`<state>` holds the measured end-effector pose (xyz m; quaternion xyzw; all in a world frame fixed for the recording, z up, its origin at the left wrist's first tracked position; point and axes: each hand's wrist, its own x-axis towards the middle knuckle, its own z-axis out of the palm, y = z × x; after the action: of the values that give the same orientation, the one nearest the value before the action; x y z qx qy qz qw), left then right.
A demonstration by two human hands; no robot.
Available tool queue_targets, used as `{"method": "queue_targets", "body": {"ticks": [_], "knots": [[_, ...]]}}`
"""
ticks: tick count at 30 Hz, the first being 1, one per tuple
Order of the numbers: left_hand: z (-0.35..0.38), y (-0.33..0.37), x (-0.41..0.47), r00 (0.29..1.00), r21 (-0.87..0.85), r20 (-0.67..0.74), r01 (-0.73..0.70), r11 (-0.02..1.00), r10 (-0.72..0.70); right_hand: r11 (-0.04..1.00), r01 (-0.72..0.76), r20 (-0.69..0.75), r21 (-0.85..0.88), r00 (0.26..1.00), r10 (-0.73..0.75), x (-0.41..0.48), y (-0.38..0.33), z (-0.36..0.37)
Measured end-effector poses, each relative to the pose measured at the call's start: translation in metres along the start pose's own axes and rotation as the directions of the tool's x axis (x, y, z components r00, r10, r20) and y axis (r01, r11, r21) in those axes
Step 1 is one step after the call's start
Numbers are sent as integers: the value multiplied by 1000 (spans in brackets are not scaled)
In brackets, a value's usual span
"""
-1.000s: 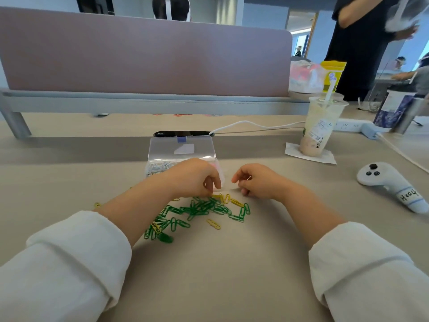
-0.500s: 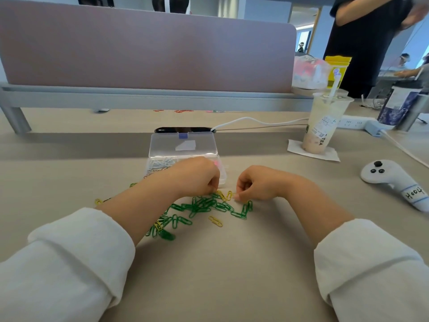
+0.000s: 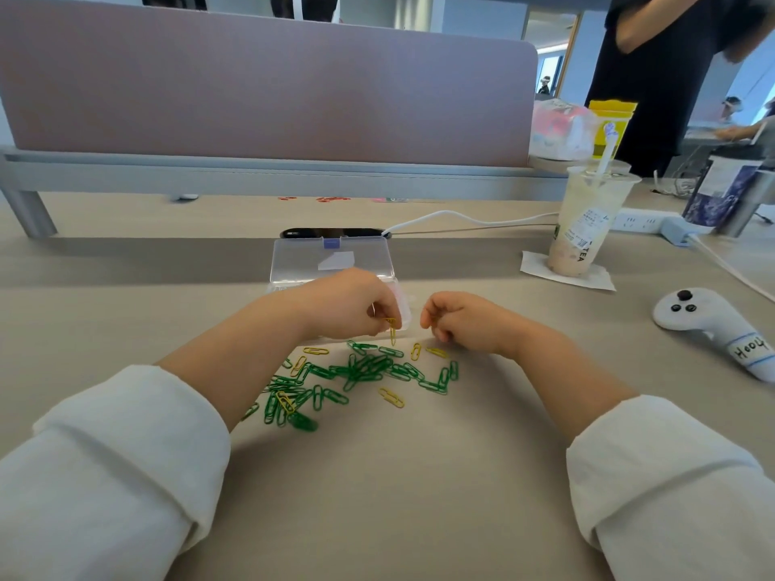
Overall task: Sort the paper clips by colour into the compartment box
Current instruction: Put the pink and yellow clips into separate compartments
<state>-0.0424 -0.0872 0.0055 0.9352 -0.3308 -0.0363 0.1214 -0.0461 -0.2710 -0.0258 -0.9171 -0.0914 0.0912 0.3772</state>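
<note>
Green paper clips [image 3: 369, 368] lie in a loose pile on the beige desk, with a few yellow paper clips [image 3: 392, 397] scattered among them. My left hand [image 3: 348, 304] hovers over the pile's far edge and pinches a yellow clip [image 3: 393, 329] that hangs down from its fingertips. My right hand [image 3: 459, 320] is just to the right, fingers curled, with nothing visible in it. Behind my left hand stands the clear compartment box [image 3: 293, 262] with its lid up; the hand mostly hides its compartments.
A dark phone [image 3: 331, 233] with a white cable lies behind the box. A drink cup [image 3: 587, 228] on a napkin and a white controller [image 3: 713, 325] sit to the right. A pink divider [image 3: 268, 86] spans the back. A person [image 3: 671, 56] stands at the far right.
My right hand has lifted off the clips it touched half a second ago. My left hand now shows a yellow clip dangling from its fingers.
</note>
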Motion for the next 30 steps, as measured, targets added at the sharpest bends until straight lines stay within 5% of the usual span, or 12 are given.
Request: {"method": "queue_targets", "body": {"ticks": [3,8,16,25,30], "knots": [[0,-1,0,1000,-76,11,26,997,-25,997,12,-95,-70,995,-18,1,-2,-4],[5,5,1,999,-148,-5,44,988,-45,933,-8,19,-361,1000,16,-1,1,-3],[6,6,-1,996,-268,-60,40,962,-59,848,45,76,-529,997,-6,-5,-5,1],[2,7,2,977,-388,-135,99,916,-163,969,95,4,-228,995,-97,-2,-1,3],[0,5,2,983,-245,-132,92,965,-128,986,92,35,-138,996,-88,-4,-5,2]]}}
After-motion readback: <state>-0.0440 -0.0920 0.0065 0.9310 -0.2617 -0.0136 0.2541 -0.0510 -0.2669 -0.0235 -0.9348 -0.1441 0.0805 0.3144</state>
